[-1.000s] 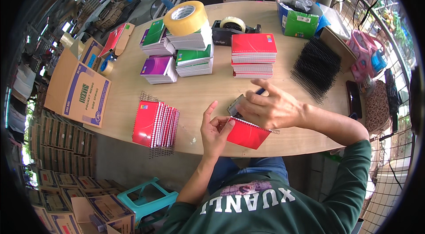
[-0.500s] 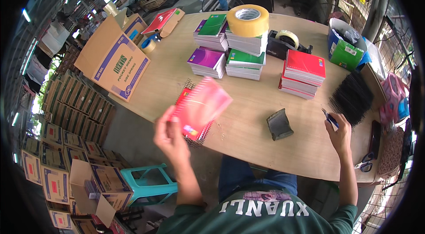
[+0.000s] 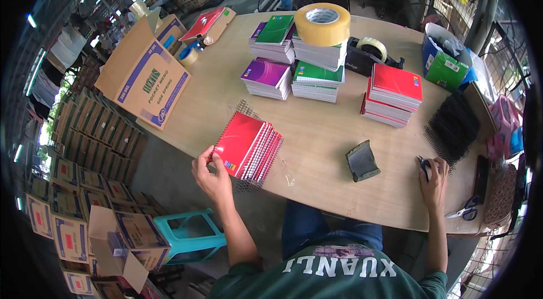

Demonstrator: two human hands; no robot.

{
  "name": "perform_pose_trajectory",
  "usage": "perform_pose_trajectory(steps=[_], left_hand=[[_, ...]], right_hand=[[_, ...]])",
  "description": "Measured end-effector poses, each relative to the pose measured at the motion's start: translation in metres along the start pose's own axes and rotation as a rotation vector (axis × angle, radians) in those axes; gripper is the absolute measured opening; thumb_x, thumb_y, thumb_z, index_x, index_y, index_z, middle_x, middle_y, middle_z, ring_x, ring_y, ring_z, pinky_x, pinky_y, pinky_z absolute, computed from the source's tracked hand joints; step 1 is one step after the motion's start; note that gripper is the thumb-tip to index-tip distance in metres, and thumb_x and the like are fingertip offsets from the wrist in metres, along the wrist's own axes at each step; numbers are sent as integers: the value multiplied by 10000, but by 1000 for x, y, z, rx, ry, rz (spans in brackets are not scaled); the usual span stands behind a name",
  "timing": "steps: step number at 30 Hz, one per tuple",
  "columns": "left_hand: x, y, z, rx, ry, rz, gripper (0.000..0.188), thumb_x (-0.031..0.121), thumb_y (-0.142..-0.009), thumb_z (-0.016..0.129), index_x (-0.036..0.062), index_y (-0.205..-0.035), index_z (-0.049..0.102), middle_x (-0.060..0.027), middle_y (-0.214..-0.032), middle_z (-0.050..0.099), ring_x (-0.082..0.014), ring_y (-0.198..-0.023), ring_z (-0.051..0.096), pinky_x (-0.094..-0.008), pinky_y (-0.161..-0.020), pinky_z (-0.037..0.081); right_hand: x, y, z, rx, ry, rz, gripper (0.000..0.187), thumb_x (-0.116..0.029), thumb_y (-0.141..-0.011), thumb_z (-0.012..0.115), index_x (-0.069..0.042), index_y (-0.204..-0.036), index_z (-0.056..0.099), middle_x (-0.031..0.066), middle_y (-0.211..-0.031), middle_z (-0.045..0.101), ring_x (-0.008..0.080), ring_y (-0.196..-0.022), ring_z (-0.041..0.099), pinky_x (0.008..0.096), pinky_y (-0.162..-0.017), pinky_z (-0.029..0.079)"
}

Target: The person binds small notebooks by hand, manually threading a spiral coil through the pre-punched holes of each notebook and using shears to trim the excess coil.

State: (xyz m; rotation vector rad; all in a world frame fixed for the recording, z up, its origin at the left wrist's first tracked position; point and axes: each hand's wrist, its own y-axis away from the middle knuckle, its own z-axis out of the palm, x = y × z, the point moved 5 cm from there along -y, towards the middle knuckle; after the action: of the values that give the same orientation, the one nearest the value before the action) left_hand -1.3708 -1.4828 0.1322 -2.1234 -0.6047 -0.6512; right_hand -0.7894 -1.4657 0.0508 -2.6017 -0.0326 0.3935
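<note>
A stack of red spiral-bound notebooks [image 3: 240,143] lies near the table's front edge, left of centre. My left hand [image 3: 214,177] pinches the lower left edge of the top one between thumb and fingers. Black wire mesh-like coils [image 3: 247,108] stick out beneath and behind that stack. At the right, my right hand [image 3: 434,183] rests low over the table, closed round small pliers [image 3: 423,164] with dark blue handles and a short metal tip. Just beyond it lies a bundle of black wire spirals [image 3: 453,125].
Purple and green notebook stacks [image 3: 266,79] stand mid-table under a large tape roll [image 3: 322,23]. A tape dispenser [image 3: 362,57], red stack [image 3: 396,92], grey angled piece [image 3: 362,161] and scissors [image 3: 466,211] lie rightward. An open carton [image 3: 153,87] stands left; a turquoise stool [image 3: 189,234] is below.
The red notebook that my left hand held raised and tilted now lies on the stack, the hand still at its edge. My right hand with the pliers has dropped slightly toward the table's front.
</note>
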Motion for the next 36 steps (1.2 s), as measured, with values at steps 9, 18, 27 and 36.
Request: perform_pose_trajectory(steps=[9,18,27,36], left_hand=[[161,30,-19,-75,911,187,418,197,-906,721,53,-1282,607,-97,-1261,565,-204,-1136,551,-377,-934,470],[363,53,218,-879,793,1065,333,31,-814,729,134,-1131,717,-96,-1253,593,-317,-1159,571,-399,-985,482],[446,88,305,-1343,182,1485,399,127,-688,846,263,-1049,742,-18,-1275,596,-292,-1245,525,-461,-1036,441],[371,36,97,-470,688,1101,326,-74,-845,655,73,-1133,614,-75,-1047,659,-238,-830,679,-478,-1079,412]], right_hand=[[-148,-17,58,-246,-301,-557,434,-142,-792,735,-150,-1224,686,99,-1197,627,273,-1033,638,417,-849,545],[-80,-57,25,-108,-344,-147,312,-124,-779,780,-159,-1086,738,74,-1119,656,280,-868,681,397,-750,564],[44,-66,33,-88,122,247,130,-147,-775,753,-56,-852,702,57,-986,573,273,-997,581,468,-774,474],[40,-69,-7,-1,63,-30,124,-62,-751,751,-23,-828,663,86,-1080,570,289,-1010,557,428,-812,462]])
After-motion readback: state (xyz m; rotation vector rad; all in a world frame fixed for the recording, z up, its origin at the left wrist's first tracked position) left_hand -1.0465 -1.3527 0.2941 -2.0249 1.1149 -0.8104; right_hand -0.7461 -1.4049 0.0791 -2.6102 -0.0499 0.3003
